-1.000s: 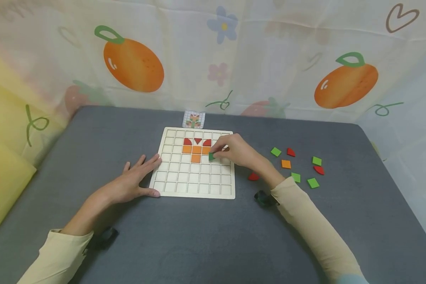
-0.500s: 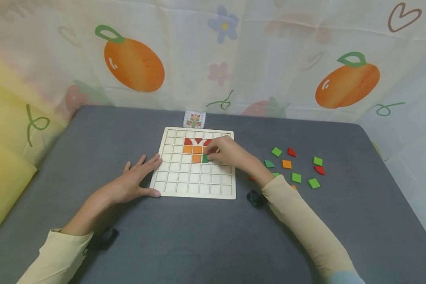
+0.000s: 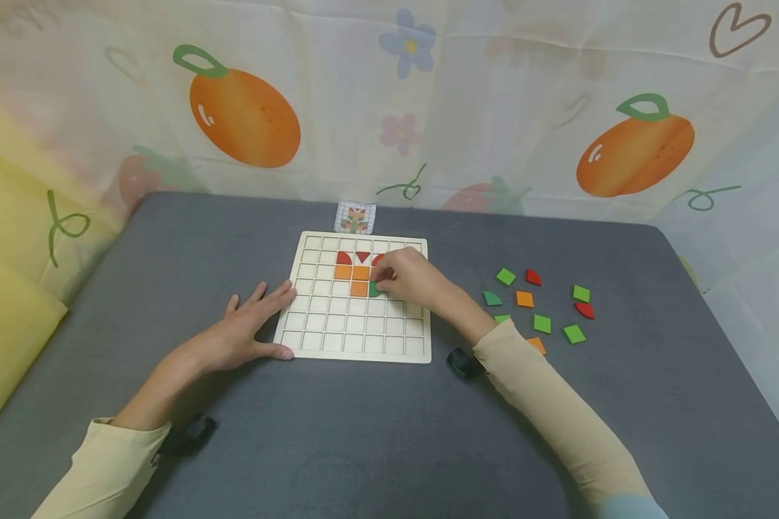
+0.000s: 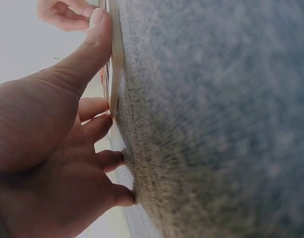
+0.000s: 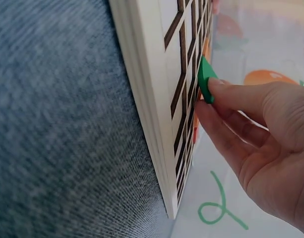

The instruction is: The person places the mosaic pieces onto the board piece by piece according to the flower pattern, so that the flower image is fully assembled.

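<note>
The right hand (image 3: 407,280) pinches a green piece (image 5: 206,79) at its fingertips, tilted over the grid cell just right of the lowest orange square (image 3: 358,289) on the board (image 3: 311,339), while the left hand (image 3: 243,328) lies flat, fingers spread, against the board's near left edge

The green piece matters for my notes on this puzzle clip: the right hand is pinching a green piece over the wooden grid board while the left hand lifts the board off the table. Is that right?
Not quite. The left hand lifts nothing: it rests on the near left corner of the wooden grid board, which lies flat on the grey table, as the head view shows. The right hand does pinch the green piece over the board.
</note>
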`<state>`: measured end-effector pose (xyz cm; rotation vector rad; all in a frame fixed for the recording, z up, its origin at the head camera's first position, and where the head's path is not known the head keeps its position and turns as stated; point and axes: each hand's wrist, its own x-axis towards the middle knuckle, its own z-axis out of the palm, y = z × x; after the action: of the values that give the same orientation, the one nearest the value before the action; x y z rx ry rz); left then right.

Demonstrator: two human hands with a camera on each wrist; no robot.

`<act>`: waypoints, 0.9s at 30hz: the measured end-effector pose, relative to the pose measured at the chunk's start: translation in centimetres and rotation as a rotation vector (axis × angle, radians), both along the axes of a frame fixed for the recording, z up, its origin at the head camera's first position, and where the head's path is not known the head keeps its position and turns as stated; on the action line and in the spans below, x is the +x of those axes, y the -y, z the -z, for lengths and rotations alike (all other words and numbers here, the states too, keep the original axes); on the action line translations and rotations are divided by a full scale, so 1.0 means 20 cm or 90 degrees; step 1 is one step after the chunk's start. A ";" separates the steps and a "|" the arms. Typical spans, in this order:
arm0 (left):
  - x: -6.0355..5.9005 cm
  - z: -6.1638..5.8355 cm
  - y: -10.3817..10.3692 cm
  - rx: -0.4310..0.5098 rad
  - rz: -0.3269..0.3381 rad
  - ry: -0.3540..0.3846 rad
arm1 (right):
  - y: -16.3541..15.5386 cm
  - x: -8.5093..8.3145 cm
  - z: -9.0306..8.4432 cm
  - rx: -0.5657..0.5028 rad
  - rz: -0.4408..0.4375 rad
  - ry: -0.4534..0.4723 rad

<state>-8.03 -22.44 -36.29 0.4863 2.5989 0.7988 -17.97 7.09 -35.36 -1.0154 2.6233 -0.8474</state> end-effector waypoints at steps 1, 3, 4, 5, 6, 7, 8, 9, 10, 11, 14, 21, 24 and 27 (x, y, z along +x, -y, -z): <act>0.00 0.00 0.00 0.000 0.000 0.000 | 0.00 0.00 0.00 -0.002 0.003 0.000; 0.00 0.00 0.00 -0.001 -0.001 -0.001 | 0.00 0.01 0.00 -0.006 0.007 0.001; 0.00 0.00 0.00 -0.002 -0.001 -0.002 | 0.00 0.01 0.00 -0.008 0.008 0.001; 0.00 0.00 0.00 -0.002 -0.001 -0.002 | 0.00 0.01 0.00 -0.010 0.009 0.000; 0.00 0.00 -0.01 -0.002 -0.001 -0.004 | 0.00 0.01 0.00 -0.011 0.010 0.001; 0.00 0.00 -0.01 -0.002 -0.001 -0.003 | 0.00 0.01 0.00 -0.012 0.012 0.000; 0.00 0.00 -0.01 -0.002 -0.001 -0.003 | 0.00 0.01 0.00 -0.012 0.015 0.000; 0.00 0.00 -0.01 -0.002 -0.001 -0.004 | 0.00 0.01 0.01 -0.010 0.020 0.000; 0.00 0.00 -0.01 -0.004 -0.002 -0.005 | 0.00 0.01 0.01 -0.007 0.027 0.001; 0.01 0.00 -0.01 -0.004 -0.002 -0.006 | 0.01 0.01 0.01 -0.003 0.036 0.004; 0.01 0.00 -0.01 -0.006 -0.001 -0.009 | 0.01 0.01 0.01 0.011 0.066 0.014; 0.01 0.00 -0.01 0.000 0.001 -0.009 | 0.01 0.01 0.02 -0.002 0.062 0.022; 0.01 0.00 -0.01 0.002 0.000 -0.009 | 0.01 0.00 0.02 -0.008 0.048 0.019; 0.01 0.00 -0.01 0.004 -0.002 -0.009 | 0.01 0.00 0.02 -0.011 0.037 0.011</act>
<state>-7.75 -22.20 -36.22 0.4910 2.6109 0.8080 -17.96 6.93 -35.73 -0.9360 2.6482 -0.8880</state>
